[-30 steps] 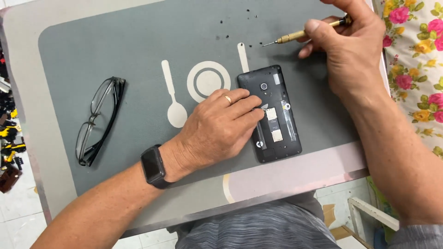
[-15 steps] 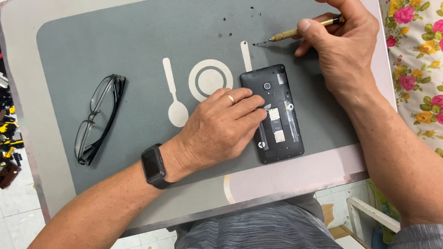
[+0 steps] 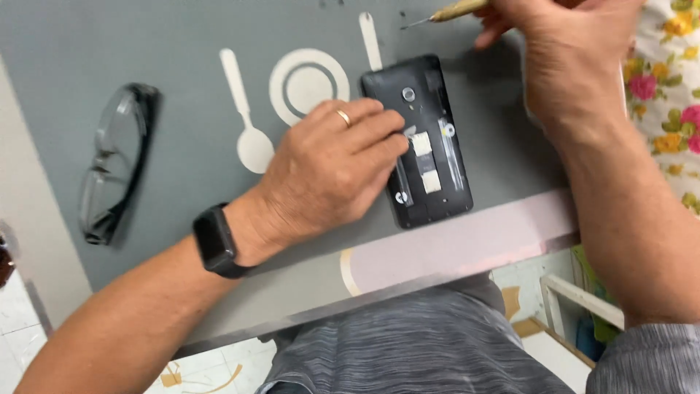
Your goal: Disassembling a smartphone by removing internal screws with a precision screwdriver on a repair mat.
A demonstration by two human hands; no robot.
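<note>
Phone: black phone (image 3: 423, 142), back cover off, is lying flat on the grey mat (image 3: 146, 51) near the table's front edge.
Left hand: left hand (image 3: 328, 175) is pressing down on the phone's left side, fingers (image 3: 379, 135) lying together.
Right hand: right hand (image 3: 561, 51) is pinching a thin screwdriver (image 3: 445, 12) just above the phone.
Surroundings: safety glasses (image 3: 117, 171) are lying well apart at the left.

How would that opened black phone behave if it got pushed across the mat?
The phone lies flat, so it would probably slide, not tip. With the back off, its insides look fragile. The left hand pressing it likely stops slipping.
</note>
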